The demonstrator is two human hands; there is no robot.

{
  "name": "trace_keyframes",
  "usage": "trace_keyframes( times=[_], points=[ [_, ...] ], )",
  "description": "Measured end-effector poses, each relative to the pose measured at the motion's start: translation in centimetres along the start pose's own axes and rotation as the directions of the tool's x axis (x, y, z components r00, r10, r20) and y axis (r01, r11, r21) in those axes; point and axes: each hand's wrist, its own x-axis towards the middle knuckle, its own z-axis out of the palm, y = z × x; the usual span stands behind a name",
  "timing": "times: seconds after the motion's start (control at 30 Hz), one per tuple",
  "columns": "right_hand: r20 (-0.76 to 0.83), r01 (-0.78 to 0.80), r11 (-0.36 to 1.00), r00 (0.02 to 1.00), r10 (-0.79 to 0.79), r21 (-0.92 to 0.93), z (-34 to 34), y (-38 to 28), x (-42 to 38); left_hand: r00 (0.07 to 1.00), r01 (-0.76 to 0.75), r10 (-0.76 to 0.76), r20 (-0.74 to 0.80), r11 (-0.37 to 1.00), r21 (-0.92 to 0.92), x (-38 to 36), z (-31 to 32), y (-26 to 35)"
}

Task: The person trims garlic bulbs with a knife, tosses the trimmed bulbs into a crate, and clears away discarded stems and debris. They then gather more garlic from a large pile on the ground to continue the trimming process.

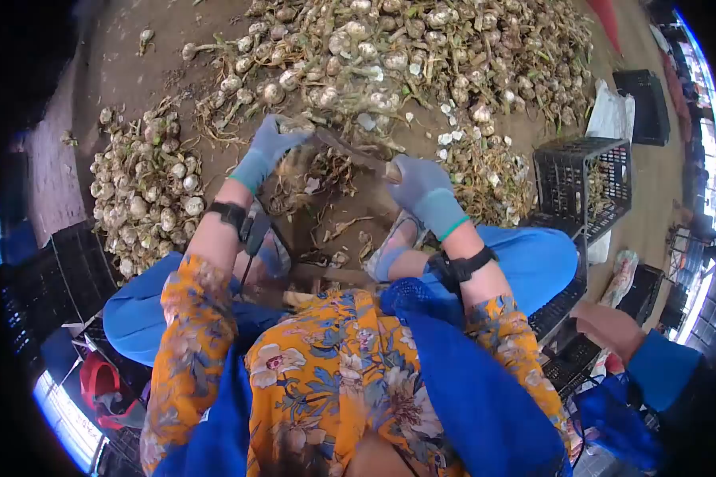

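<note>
My left hand (pixel 275 143), in a grey glove, is closed around a garlic bulb (pixel 296 125) over the ground in front of me. In my gloved right hand (pixel 423 184) is the handle of a knife (pixel 350 151), whose blade points up and left towards the bulb. Below the blade lie dry stalks and scraps (pixel 326 179), between my feet. A big heap of garlic with stalks (pixel 422 56) spreads beyond both hands. A smaller pile of trimmed bulbs (pixel 147 187) sits to the left of my left hand.
Black plastic crates (pixel 585 183) stand at the right, with a white sack (pixel 611 113) behind them. More dark crates (pixel 83 266) are at the left. A pile of cut stalks (pixel 489 179) lies right of my right hand. Another person's arm (pixel 612 330) shows at the lower right.
</note>
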Motion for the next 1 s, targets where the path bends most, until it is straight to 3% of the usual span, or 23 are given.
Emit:
trace_keyframes(
  times=[0.07, 0.1, 0.17, 0.2, 0.23, 0.27, 0.33, 0.43, 0.57, 0.63, 0.77, 0.87, 0.93, 1.0],
  points=[
    [-0.031, 0.039, 0.998, 0.999, -0.038, 0.039, -0.1, -1.2, -0.9, 0.988, -0.012, 0.076, 0.134, 0.905, -0.425, -3.4, -0.2, 1.9],
    [-0.055, 0.081, 0.994, 0.995, -0.078, 0.071, -0.3, -2.1, -1.6, 0.988, -0.008, 0.072, 0.137, 0.907, -0.42, -5.7, -0.1, 3.4],
    [-0.043, 0.113, 0.992, 0.993, -0.11, 0.059, -0.5, -3.8, -2.4, 0.946, -0.204, 0.293, 0.136, 0.869, -0.452, -9.6, -0.5, 6.4],
    [-0.083, 0.178, 0.984, 0.981, -0.176, 0.018, -0.4, -4.3, -2.8, 0.932, 0.006, 0.267, 0.246, 0.667, -0.745, -10.5, -0.7, 6.7],
    [-0.118, 0.236, 0.971, 0.964, -0.237, -0.025, -0.2, -4.7, -3.2, 0.931, 0.003, 0.269, 0.246, 0.669, -0.744, -11.6, -0.8, 7.0],
    [-0.15, 0.288, 0.956, 0.944, -0.293, -0.05, 0.0, -5.0, -3.5, 0.916, -0.198, 0.357, 0.183, 0.799, -0.568, -12.9, -0.9, 7.4],
    [-0.171, 0.327, 0.944, 0.929, -0.329, -0.041, 0.2, -5.3, -4.1, 0.84, -0.522, 0.535, 0.096, 0.843, -0.127, -15.3, -1.5, 9.0],
    [-0.179, 0.362, 0.931, 0.914, -0.363, -0.041, 0.9, -5.7, -4.9, 0.867, -0.476, 0.471, 0.162, 0.879, -0.008, -15.5, -1.7, 7.9],
    [-0.133, 0.375, 0.926, 0.916, -0.377, -0.044, 1.0, -5.6, -5.9, 0.857, -0.473, 0.484, 0.175, 0.875, -0.105, -17.1, -1.2, 8.6],
    [-0.167, 0.367, 0.93, 0.915, -0.367, -0.03, 1.2, -5.5, -6.5, 0.75, -0.66, 0.66, 0.044, 0.751, -0.014, -17.2, -0.5, 8.6],
    [-0.208, 0.343, 0.938, 0.916, -0.344, -0.04, 1.7, -5.4, -6.9, 0.735, -0.673, 0.673, 0.085, 0.739, -0.031, -16.6, -0.4, 7.8],
    [-0.283, 0.397, 0.918, 0.881, -0.378, 0.01, 2.4, -4.7, -6.6, 0.807, -0.588, 0.585, 0.082, 0.809, 0.021, -17.4, 0.6, 8.4],
    [-0.311, 0.393, 0.92, 0.874, -0.372, 0.003, 3.2, -4.0, -5.6, 0.792, -0.588, 0.611, -0.002, 0.763, 0.27, -17.5, 1.4, 8.5],
    [-0.338, 0.39, 0.921, 0.866, -0.368, -0.004, 3.5, -3.7, -5.0, 0.767, -0.612, 0.641, -0.003, 0.734, 0.296, -17.1, 1.5, 7.8]
  ],
)
